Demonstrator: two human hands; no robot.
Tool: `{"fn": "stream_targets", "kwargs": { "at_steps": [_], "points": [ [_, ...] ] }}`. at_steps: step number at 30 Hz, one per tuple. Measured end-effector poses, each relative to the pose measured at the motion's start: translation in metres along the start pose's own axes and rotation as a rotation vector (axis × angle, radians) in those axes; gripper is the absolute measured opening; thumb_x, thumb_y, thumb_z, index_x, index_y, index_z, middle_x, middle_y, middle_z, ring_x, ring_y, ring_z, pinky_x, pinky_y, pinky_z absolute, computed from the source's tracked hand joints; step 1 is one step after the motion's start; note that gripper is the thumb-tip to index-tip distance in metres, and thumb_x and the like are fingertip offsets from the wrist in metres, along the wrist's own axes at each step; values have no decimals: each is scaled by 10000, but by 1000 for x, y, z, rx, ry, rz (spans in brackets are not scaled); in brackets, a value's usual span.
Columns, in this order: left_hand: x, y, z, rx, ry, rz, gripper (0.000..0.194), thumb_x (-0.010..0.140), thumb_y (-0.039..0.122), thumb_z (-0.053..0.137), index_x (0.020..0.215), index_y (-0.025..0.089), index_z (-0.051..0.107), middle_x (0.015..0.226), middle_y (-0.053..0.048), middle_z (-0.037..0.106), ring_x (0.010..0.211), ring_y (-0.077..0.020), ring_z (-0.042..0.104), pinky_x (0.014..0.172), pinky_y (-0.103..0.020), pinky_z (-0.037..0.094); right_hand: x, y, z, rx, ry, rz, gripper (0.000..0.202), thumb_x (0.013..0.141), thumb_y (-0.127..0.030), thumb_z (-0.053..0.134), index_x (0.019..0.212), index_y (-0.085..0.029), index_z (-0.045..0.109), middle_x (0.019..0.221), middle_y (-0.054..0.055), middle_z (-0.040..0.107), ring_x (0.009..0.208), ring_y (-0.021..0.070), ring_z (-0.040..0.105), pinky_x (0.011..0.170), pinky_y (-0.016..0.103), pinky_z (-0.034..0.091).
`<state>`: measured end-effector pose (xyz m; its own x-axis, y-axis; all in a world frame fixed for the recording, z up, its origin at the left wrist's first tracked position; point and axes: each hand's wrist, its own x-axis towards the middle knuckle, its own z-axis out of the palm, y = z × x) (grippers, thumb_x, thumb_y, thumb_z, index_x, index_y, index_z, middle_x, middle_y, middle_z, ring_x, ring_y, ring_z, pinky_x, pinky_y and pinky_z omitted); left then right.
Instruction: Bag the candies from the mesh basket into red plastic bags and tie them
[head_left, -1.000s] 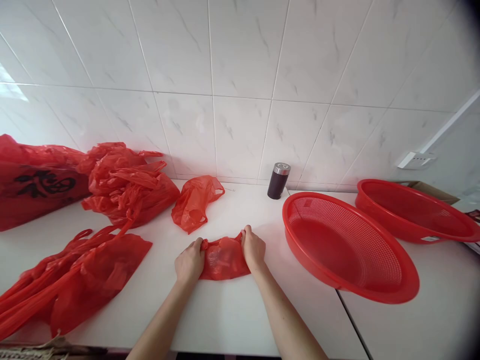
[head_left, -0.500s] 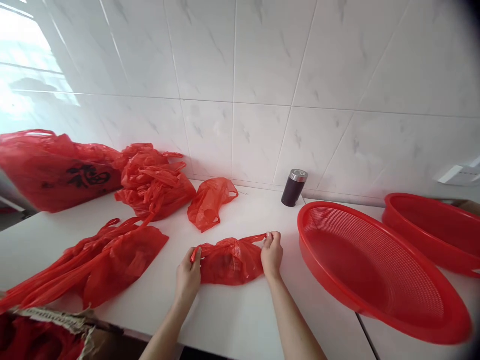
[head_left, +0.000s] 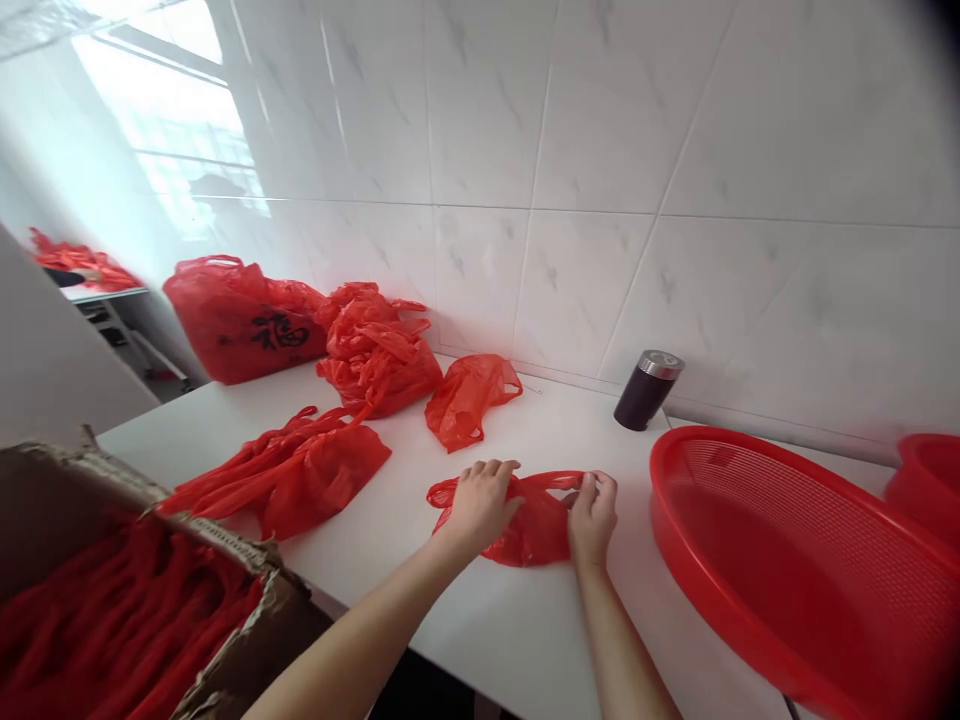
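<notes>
Your right hand [head_left: 592, 520] pinches a handle of the small red bag [head_left: 536, 540] on the tabletop [head_left: 495, 625]; your left hand [head_left: 480, 505] lies across its other side, fingers part-spread, grip indeterminable. Handles are drawn out; no knot is visible.

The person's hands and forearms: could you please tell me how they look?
The left hand and right hand wear no gloves, and no rings show. No watch, bracelet or sleeve shows on the left forearm or the right forearm.
</notes>
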<state>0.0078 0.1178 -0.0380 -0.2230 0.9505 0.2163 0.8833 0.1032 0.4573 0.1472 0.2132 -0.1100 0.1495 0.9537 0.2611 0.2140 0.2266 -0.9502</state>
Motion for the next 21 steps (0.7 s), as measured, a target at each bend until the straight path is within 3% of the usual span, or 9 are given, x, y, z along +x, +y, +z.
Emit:
{"fn": "stream_targets", "kwargs": {
  "at_steps": [4, 8, 13, 18, 20, 21],
  "points": [
    [16, -8, -12, -28, -114, -39, 200, 797, 278, 574, 953, 205, 676, 922, -111, 702, 868, -272, 647, 728, -364, 475, 2, 0, -2, 86, 13, 62, 308, 890, -507, 424, 1019, -227, 424, 696, -5, 640, 509, 148, 567, 550, 263, 437],
    [17, -24, -52, -94, -119, -62, 215, 793, 310, 568, 964, 220, 664, 918, -80, 697, 815, -222, 635, 657, -301, 455, 5, 2, -2, 127, -11, 91, 252, 881, -456, 461, 1004, -247, 394, 754, -20, 653, 493, 122, 568, 543, 247, 454],
    [-1, -43, -104, -175, -90, -94, 236, 775, 365, 595, 938, 208, 662, 862, -45, 683, 747, -196, 606, 621, -282, 452, 7, 9, -3, 82, -36, 99, 247, 826, -358, 527, 1014, -244, 415, 723, -38, 646, 482, 117, 574, 533, 236, 466],
    [-47, -62, -185, -308, -29, -150, 293, 796, 429, 588, 960, 193, 648, 855, -19, 678, 744, -176, 615, 632, -261, 469, 12, 19, -3, 95, -64, 97, 258, 769, -301, 549, 997, -224, 453, 707, -31, 640, 492, 119, 579, 523, 242, 483],
    [-77, -72, -224, -384, 29, -261, 333, 791, 454, 599, 990, 191, 638, 927, -17, 684, 837, -190, 644, 684, -261, 496, 14, 23, -2, 96, -70, 98, 264, 740, -270, 553, 985, -224, 465, 698, -29, 635, 481, 119, 570, 503, 241, 476],
    [-94, -78, -243, -383, 93, -381, 342, 787, 451, 608, 1006, 191, 638, 934, -9, 683, 850, -185, 653, 705, -261, 501, 15, 24, -2, 92, -75, 97, 269, 726, -259, 556, 978, -226, 470, 694, -27, 632, 474, 120, 565, 490, 241, 470]
  ]
}}
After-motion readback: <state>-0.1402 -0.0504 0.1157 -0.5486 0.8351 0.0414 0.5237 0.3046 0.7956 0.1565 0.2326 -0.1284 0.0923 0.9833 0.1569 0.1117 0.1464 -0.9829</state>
